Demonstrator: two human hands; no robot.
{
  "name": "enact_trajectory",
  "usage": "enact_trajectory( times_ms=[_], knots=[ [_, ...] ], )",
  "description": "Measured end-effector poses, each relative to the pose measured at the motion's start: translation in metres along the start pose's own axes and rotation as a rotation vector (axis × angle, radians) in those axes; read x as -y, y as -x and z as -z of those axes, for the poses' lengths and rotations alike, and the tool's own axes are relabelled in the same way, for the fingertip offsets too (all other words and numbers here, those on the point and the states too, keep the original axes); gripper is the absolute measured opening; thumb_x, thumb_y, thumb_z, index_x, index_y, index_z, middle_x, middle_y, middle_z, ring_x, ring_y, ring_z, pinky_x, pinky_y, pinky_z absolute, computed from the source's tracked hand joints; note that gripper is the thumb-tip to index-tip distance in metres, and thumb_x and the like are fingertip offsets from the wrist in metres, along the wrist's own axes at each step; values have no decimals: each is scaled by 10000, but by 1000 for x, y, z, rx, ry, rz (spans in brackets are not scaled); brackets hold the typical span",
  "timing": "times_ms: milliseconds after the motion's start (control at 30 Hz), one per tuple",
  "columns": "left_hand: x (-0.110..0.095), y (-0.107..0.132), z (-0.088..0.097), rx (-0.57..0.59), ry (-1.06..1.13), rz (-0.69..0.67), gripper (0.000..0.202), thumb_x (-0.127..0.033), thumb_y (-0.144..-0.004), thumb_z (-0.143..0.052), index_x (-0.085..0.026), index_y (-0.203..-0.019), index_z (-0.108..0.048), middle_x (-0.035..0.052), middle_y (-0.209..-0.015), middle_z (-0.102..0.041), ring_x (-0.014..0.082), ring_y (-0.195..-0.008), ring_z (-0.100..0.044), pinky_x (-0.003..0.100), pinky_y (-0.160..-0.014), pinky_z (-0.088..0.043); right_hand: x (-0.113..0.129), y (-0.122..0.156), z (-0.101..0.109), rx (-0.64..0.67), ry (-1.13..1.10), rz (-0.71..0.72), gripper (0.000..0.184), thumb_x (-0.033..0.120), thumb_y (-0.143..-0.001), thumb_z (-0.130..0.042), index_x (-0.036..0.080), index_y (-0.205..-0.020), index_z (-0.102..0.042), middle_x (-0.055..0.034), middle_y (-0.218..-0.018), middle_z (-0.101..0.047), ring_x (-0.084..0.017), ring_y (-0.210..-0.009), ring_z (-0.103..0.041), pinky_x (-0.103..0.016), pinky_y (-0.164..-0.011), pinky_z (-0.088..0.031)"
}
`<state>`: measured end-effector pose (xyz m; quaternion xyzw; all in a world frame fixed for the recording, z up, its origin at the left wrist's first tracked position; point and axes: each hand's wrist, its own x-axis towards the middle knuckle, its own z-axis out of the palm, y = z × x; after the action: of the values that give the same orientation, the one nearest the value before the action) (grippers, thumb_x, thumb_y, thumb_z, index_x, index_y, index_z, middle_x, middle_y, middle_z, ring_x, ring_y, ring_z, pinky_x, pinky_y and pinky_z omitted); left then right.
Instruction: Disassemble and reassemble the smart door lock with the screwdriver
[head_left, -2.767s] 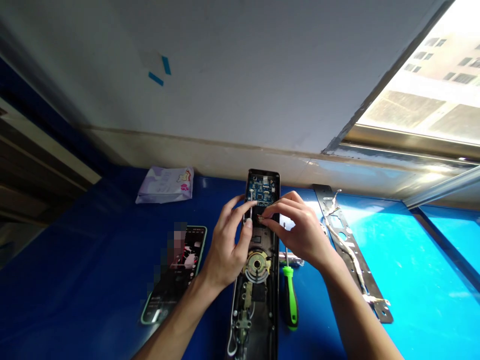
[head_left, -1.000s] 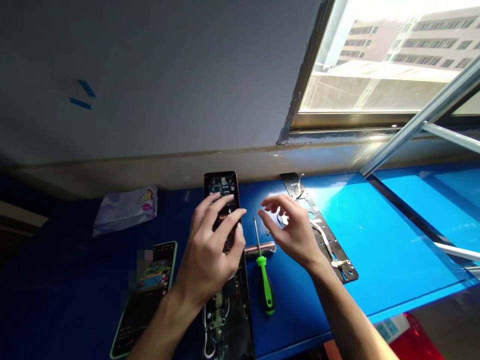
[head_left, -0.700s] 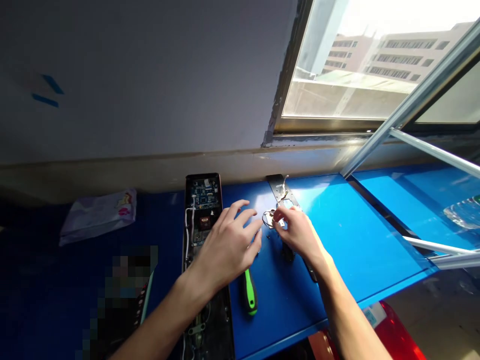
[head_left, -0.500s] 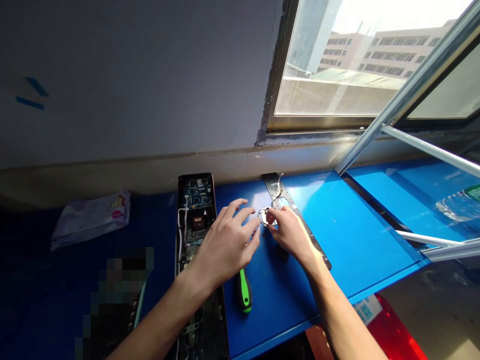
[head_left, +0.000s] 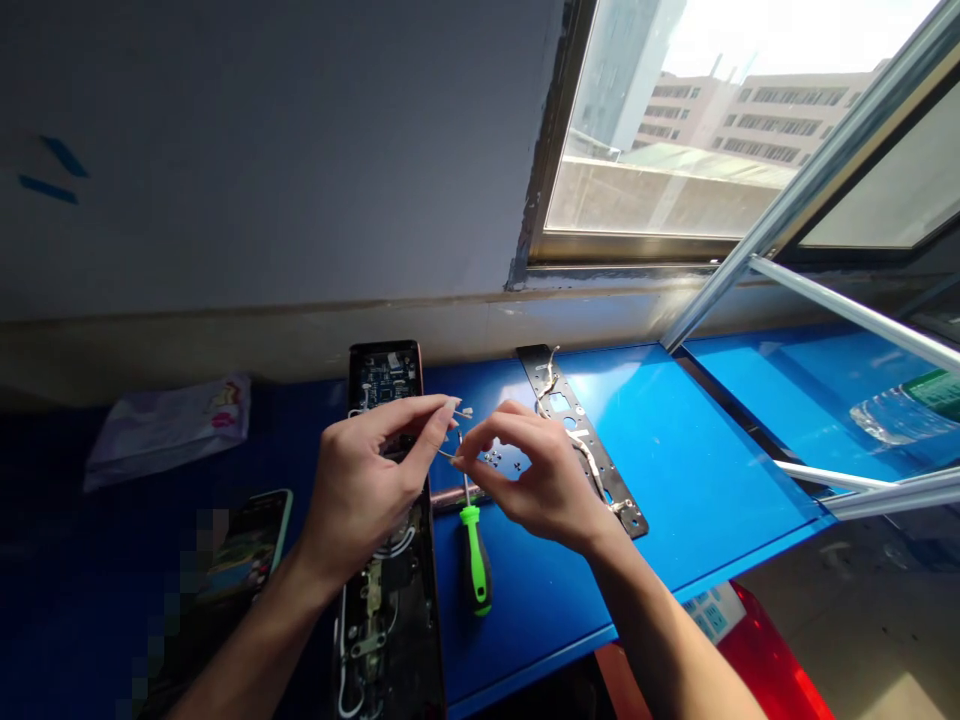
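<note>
My left hand [head_left: 367,480] pinches a thin cable between thumb and fingertips, and its small white connector [head_left: 466,412] pokes out past them. My right hand [head_left: 536,480] is closed on the same thin cable [head_left: 445,454] a little to the right. Both hands are raised over the gap between a long black housing [head_left: 420,630], with a circuit board [head_left: 391,372] at its far end, and a perforated black plate [head_left: 616,500] carrying white wiring. Below them lies a green and black screwdriver [head_left: 478,565]. Several tiny screws [head_left: 493,458] are scattered on the blue table.
At left are a phone [head_left: 251,540] with a pale green edge and a purple-white plastic package [head_left: 172,425]. A metal frame [head_left: 720,285] slants up at right, in front of the window. Something red [head_left: 772,650] stands below the table [head_left: 555,600] edge.
My right hand has lifted away from the black plate and moved slightly left with the cable. My left hand has moved left and closed from spread fingers into a pinch on it.
</note>
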<state>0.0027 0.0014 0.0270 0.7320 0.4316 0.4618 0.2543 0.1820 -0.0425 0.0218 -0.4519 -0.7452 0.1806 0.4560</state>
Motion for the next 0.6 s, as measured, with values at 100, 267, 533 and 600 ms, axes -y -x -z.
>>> enact_trajectory(
  times_ms=[100, 267, 533, 600],
  knots=[
    [3, 3, 11, -60, 4, 26, 201, -430, -927, -733, -267, -976, -840, -14, -970, -850, 200, -827, -795, 309, -819, -631, 5, -11, -7, 52, -59, 55, 161, 111, -905, -733, 236, -837, -656, 26, -825, -732, -135, -784, -662, -265, -747, -547],
    [19, 1, 28, -105, -53, 32, 206, -446, -920, -732, -266, -950, -828, -3, -964, -840, 214, -839, -779, 306, -782, -608, 11, -37, -13, -22, 38, 66, 99, 166, -913, -742, 224, -948, -669, -23, -977, -721, -146, -877, -668, -269, -786, -541],
    [38, 2, 37, -71, -46, 36, 211, -427, -928, -715, -234, -922, -800, 22, -934, -819, 221, -838, -754, 309, -771, -576, 6, -65, -29, 246, 100, 20, 191, 22, -851, -711, 208, -847, -671, 6, -831, -742, -138, -771, -677, -252, -713, -488],
    [41, 3, 37, -59, -3, 54, 216, -432, -931, -718, -229, -930, -794, 22, -909, -807, 217, -820, -742, 306, -751, -569, 5, -68, -32, 263, 100, 28, 182, 35, -851, -721, 212, -858, -678, 7, -841, -747, -138, -780, -681, -248, -714, -485]
  ],
)
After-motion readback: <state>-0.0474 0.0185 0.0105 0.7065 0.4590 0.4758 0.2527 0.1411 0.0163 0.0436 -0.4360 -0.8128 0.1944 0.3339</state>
